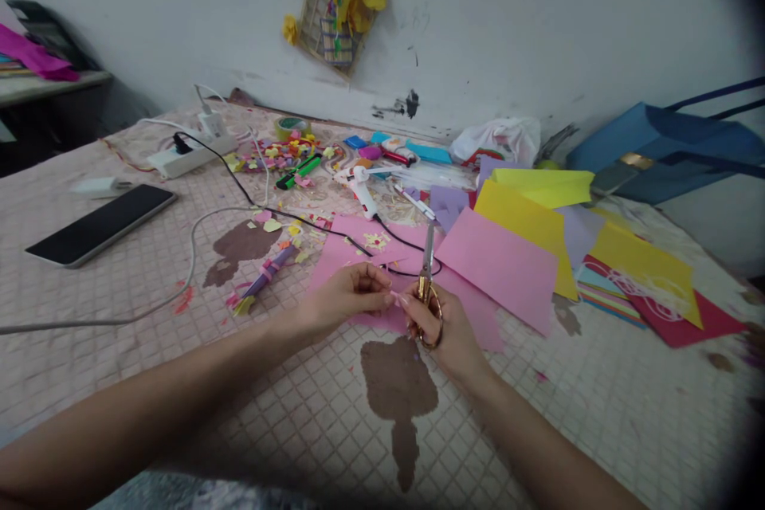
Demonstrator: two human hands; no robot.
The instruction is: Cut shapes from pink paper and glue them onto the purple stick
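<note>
My left hand (352,295) is closed, its thumb and fingertips pinching a small pink paper piece (397,299). My right hand (451,331) is closed too, with gold-handled scissors (428,255) hooked in it, blades pointing away from me. Its thumb and finger also touch the pink piece, so both hands meet on it. Beneath the hands lie pink paper sheets (472,304). A white hot glue gun (360,193) rests just beyond, its black cord running past the hands. To the left lies a rolled purple paper piece (268,271) with pink and yellow bits.
A phone (101,225) and a power strip (191,155) are at the left, with cables crossing the table. Paper scraps (280,153), a green cutter (300,172) and tape (292,127) sit at the back. Coloured sheets (502,259) and a blue bag (669,151) are at the right.
</note>
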